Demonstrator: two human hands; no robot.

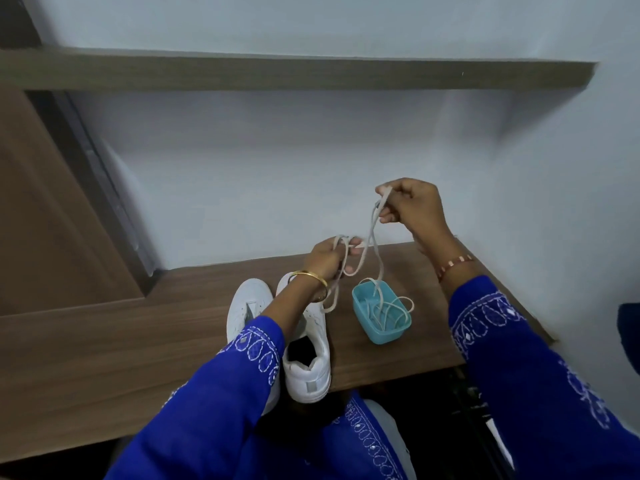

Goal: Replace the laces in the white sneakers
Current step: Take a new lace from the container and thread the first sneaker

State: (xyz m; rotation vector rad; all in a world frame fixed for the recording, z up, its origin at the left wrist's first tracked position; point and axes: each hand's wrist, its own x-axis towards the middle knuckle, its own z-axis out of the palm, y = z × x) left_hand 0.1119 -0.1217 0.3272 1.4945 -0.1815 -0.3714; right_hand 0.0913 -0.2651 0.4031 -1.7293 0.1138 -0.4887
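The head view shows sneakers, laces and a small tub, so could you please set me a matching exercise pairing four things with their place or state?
Things:
1. left hand
2. right hand
3. teal tub
4. white sneakers

Places or states:
A. holds loose laces inside
B. stand side by side on the wooden table, unlaced
C. raised highest, pinching a lace
D. grips lace loops above the sneakers

Pairs: 1-D, 2-C, 3-A, 4-B

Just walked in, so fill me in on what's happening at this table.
A person in blue embroidered sleeves is sorting out a shoelace above a wooden table. The left hand grips a loop of it, while the right hand pinches it higher up. The lace trails down into a teal container that holds more lace. Two white sneakers sit side by side beneath the left arm; no laces show on their visible parts.
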